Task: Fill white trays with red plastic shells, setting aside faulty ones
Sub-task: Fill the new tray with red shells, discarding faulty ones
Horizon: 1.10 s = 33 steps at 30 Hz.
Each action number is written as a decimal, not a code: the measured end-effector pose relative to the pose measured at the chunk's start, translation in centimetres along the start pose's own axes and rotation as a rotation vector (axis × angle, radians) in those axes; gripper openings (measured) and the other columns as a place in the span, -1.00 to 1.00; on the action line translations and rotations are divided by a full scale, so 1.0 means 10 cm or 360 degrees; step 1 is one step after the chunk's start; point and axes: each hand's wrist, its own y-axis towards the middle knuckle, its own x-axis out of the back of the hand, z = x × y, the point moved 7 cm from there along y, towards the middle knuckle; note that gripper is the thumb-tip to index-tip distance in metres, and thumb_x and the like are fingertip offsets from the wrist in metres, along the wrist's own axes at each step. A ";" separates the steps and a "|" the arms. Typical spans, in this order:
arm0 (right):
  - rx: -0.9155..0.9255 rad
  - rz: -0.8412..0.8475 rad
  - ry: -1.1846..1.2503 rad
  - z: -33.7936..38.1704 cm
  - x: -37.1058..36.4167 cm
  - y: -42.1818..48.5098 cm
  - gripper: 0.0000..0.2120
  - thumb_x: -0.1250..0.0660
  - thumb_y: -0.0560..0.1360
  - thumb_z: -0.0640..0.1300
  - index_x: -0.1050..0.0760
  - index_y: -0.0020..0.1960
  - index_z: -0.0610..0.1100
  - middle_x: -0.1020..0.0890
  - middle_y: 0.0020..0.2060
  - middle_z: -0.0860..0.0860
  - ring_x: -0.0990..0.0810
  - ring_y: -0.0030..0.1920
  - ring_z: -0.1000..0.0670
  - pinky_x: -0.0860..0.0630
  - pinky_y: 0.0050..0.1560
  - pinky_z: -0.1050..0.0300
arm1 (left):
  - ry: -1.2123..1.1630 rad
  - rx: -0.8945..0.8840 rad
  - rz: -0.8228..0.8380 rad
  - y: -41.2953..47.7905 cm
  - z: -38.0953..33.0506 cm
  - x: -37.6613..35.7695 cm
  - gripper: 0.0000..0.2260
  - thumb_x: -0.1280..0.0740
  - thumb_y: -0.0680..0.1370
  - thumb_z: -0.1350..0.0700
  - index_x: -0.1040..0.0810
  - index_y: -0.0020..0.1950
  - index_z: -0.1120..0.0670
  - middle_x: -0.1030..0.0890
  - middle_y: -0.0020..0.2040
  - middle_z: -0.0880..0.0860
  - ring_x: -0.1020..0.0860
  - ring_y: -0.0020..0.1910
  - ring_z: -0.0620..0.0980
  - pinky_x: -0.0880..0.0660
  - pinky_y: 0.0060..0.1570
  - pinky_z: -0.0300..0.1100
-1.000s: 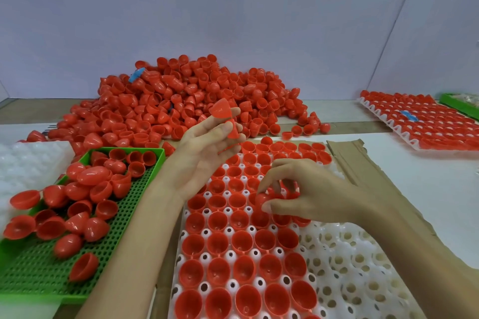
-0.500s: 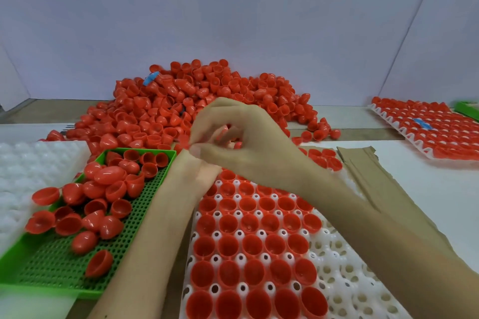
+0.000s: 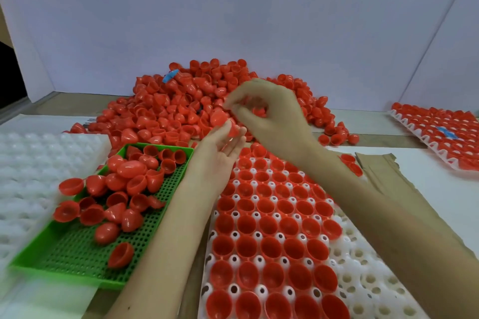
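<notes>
Hands meet over the far end of the white moulded plastic tray (image 3: 363, 280). Left hand (image 3: 220, 153) is palm up, fingers mostly straight, thumb and fingertips pinching one red plastic half-shell (image 3: 234, 129). Right hand (image 3: 274, 114) hangs just above it, fingers curled down toward that shell. Red shows inside the curl, but with the motion blur I can't tell if it grips anything. The tray lies under both forearms: left columns hold red shells open side up, right columns show white sockets. Brown cardboard sheet (image 3: 383, 171) lies under the tray's right edge. Green perforated plastic tray (image 3: 77, 254) sits just left of the left forearm, loose shells jumbled in it. Big heap of loose red shells (image 3: 155, 116) sits behind the hands against the white wall, blue scrap (image 3: 169, 75) on top. Second white tray (image 3: 31, 163) at far left; shell-filled white tray (image 3: 414, 137) at far right, well apart.
</notes>
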 end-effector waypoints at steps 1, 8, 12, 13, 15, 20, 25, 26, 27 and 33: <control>-0.0066 -0.0039 -0.0017 -0.07 0.08 -0.02 -0.82 -0.35 0.50 -0.35 -0.68 -0.08 -0.14 -0.67 -0.18 0.09 -0.59 -0.22 0.13 -0.49 -0.13 0.29 | -0.0335 -0.0041 0.0083 0.02 -0.02 -0.05 -0.91 -0.27 0.65 0.24 -0.55 -0.02 0.15 -0.63 -0.04 0.07 -0.66 0.04 0.02 -0.56 0.21 -0.07; -0.0477 -0.0449 -0.0077 -0.82 0.83 -0.45 -0.68 -0.36 0.53 -0.31 -0.64 -0.18 0.10 -0.67 -0.26 0.07 -0.60 -0.28 -0.17 -0.56 -0.25 -0.04 | -0.0615 -0.0089 -0.0007 -0.06 -0.09 0.02 -0.88 -0.20 0.66 0.26 -0.52 0.00 0.20 -0.64 0.07 0.16 -0.69 0.07 0.06 -0.60 0.12 -0.08; -0.0669 -0.0548 -0.0059 -1.10 1.02 -0.64 -0.68 -0.34 0.51 -0.34 -0.64 -0.18 0.08 -0.67 -0.26 0.04 -0.62 -0.29 0.03 -0.60 -0.20 0.11 | -0.0618 -0.0147 0.0038 -0.05 -0.14 0.01 -0.87 -0.19 0.65 0.29 -0.49 0.16 0.20 -0.66 0.10 0.14 -0.70 0.05 0.04 -0.60 0.06 -0.11; -0.0704 -0.0551 -0.0058 -1.14 1.03 -0.68 -0.71 -0.34 0.52 -0.34 -0.64 -0.16 0.03 -0.67 -0.25 0.00 -0.62 -0.30 0.06 -0.61 -0.17 0.07 | -0.0542 -0.0157 0.0090 -0.06 -0.15 -0.02 -0.86 -0.20 0.64 0.29 -0.52 0.13 0.18 -0.67 0.07 0.12 -0.70 0.04 0.04 -0.60 0.03 -0.13; -0.0711 -0.0518 -0.0050 -1.14 1.02 -0.71 -0.72 -0.34 0.53 -0.34 -0.64 -0.13 0.02 -0.66 -0.25 -0.01 -0.62 -0.31 0.09 -0.62 -0.16 0.07 | -0.0352 -0.0169 0.0243 -0.10 -0.15 -0.12 -0.86 -0.22 0.62 0.26 -0.54 0.10 0.15 -0.69 0.05 0.11 -0.67 0.02 0.04 -0.57 -0.01 -0.13; -0.0414 -0.0163 -0.0010 -0.76 0.77 -0.60 -0.75 -0.39 0.56 -0.26 -0.66 -0.02 0.09 -0.63 -0.20 0.09 -0.61 -0.29 -0.10 -0.57 -0.23 0.01 | 0.0016 -0.0204 0.0757 -0.23 -0.13 -0.41 -0.70 -0.18 0.65 0.20 -0.54 0.35 0.12 -0.67 0.17 0.11 -0.64 -0.02 -0.01 -0.57 0.00 -0.15; -0.0183 -0.0059 0.0002 -0.38 0.63 -0.52 -0.78 -0.46 0.52 -0.15 -0.64 0.12 0.08 -0.59 -0.01 0.09 -0.61 -0.16 0.01 -0.55 -0.19 0.18 | 0.0247 -0.0241 0.1012 -0.31 -0.07 -0.55 -0.65 -0.31 0.59 0.11 -0.55 0.38 0.01 -0.65 0.15 0.08 -0.61 -0.02 -0.02 -0.55 0.03 -0.17; -0.0161 -0.0024 -0.0043 -0.34 0.60 -0.51 -0.78 -0.47 0.52 -0.17 -0.65 0.13 0.04 -0.57 0.04 0.08 -0.62 -0.14 0.01 -0.53 -0.19 0.22 | 0.0260 -0.0234 0.1049 -0.32 -0.06 -0.57 -0.61 -0.32 0.58 0.11 -0.51 0.42 0.03 -0.64 0.11 0.08 -0.61 -0.04 -0.03 -0.55 0.03 -0.17; -0.0154 0.0015 -0.0088 -0.33 0.57 -0.52 -0.79 -0.47 0.52 -0.19 -0.65 0.13 0.00 -0.56 0.07 0.08 -0.62 -0.11 0.01 -0.51 -0.18 0.25 | 0.0263 -0.0222 0.1085 -0.34 -0.04 -0.59 -0.57 -0.33 0.57 0.12 -0.46 0.46 0.06 -0.63 0.08 0.08 -0.60 -0.06 -0.03 -0.55 0.02 -0.18; -0.0153 0.0052 -0.0194 -0.32 0.49 -0.63 -0.83 -0.47 0.50 -0.25 -0.69 0.10 -0.15 -0.62 0.06 0.01 -0.65 -0.09 0.02 -0.56 -0.10 0.18 | 0.0296 -0.0179 0.1098 -0.37 0.03 -0.63 -0.46 -0.42 0.49 0.17 -0.39 0.46 0.12 -0.64 -0.10 0.04 -0.60 -0.16 -0.04 -0.57 -0.06 -0.21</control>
